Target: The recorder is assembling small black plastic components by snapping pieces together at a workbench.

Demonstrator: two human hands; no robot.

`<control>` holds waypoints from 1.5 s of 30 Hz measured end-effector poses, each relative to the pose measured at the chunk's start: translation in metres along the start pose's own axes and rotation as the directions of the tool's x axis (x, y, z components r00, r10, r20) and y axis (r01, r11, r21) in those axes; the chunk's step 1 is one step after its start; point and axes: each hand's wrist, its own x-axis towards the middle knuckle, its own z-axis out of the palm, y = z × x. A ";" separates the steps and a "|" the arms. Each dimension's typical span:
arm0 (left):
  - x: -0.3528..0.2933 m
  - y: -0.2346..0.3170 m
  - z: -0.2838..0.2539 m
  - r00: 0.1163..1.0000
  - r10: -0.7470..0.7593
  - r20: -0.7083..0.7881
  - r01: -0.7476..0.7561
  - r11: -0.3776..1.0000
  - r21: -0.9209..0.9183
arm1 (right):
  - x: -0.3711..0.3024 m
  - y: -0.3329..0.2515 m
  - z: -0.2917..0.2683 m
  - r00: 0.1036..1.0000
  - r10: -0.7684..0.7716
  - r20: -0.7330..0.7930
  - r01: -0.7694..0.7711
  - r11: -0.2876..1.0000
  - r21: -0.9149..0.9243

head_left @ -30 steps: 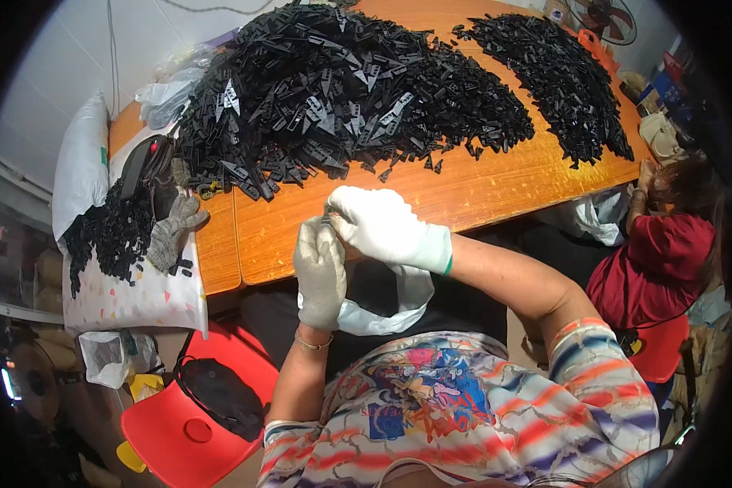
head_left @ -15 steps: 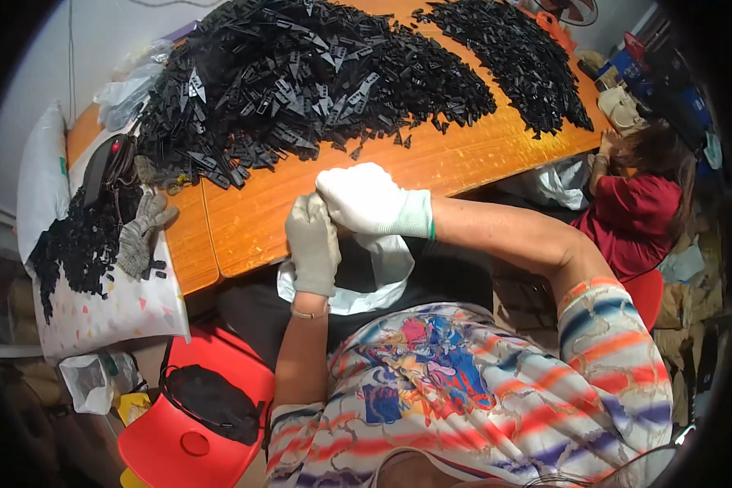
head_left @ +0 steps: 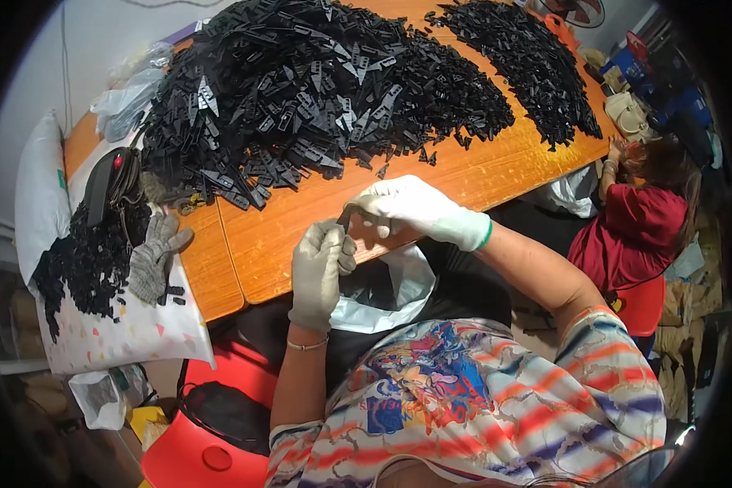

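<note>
Over the lap and a white plastic bag (head_left: 398, 281), the gloved left hand (head_left: 317, 272) and right hand (head_left: 411, 207) meet, both pinching one small black plastic piece (head_left: 346, 220) just above the near edge of the orange desk (head_left: 480, 175). Beyond it lies a heap of black pieces (head_left: 301, 89).

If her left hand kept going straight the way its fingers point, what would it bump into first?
Most likely the right hand, close above the left hand, with a small black part pinched between them. Beyond lie bare orange table and the big pile of black parts; depth is unclear.
</note>
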 end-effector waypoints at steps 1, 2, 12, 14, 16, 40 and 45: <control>0.002 -0.003 -0.002 0.999 0.011 0.039 -0.009 0.999 -0.044 | 0.002 -0.002 0.002 0.999 0.035 -0.009 -0.035 0.997 0.069; 0.004 -0.004 -0.004 0.997 0.026 0.076 -0.019 0.996 -0.086 | 0.005 -0.002 0.004 0.998 0.067 -0.015 -0.065 0.988 0.138; 0.008 0.002 0.001 0.964 -0.176 0.201 0.214 0.959 -0.186 | 0.017 0.027 0.025 0.985 0.111 -0.132 -0.081 0.974 0.209; 0.005 -0.001 0.001 0.955 -0.195 0.222 0.235 0.957 -0.172 | 0.007 0.027 0.024 0.983 0.090 -0.163 -0.068 0.989 0.135; 0.000 -0.003 0.002 0.949 -0.202 0.240 0.244 0.956 -0.161 | 0.000 0.031 0.026 0.981 0.108 -0.163 -0.074 0.977 0.200; 0.044 0.042 0.024 0.770 0.519 0.371 -0.193 -0.365 0.911 | 0.027 0.047 -0.049 0.841 -0.437 -0.321 -0.078 0.488 -0.870; 0.094 0.047 0.023 0.787 0.479 0.389 -0.112 -0.509 0.853 | 0.016 0.057 -0.053 0.793 -0.489 -0.364 -0.078 0.511 -0.856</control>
